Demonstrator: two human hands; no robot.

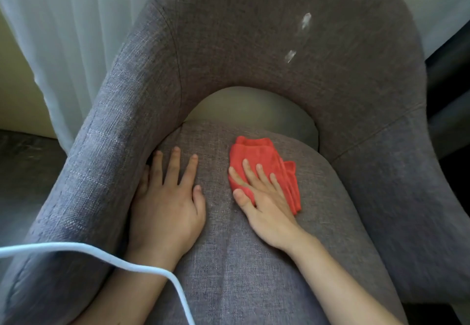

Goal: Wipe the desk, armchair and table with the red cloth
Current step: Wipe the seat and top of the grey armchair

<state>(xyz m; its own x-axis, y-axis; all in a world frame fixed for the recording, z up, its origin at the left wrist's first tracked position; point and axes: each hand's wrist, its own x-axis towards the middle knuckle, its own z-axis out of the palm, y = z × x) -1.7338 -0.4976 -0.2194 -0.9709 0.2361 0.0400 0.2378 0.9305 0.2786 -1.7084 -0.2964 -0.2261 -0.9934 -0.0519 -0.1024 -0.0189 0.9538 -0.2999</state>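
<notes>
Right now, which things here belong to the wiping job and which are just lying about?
Job: folded red cloth under the right hand; grey fabric armchair; left hand flat on its seat.
Lying about: thin white cable; sheer white curtain.

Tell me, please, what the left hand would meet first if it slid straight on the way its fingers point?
The left hand lies flat on the seat, fingers pointing toward the chair's back. It would probably first reach the seam where the seat meets the armchair backrest, near the left armrest.
</notes>
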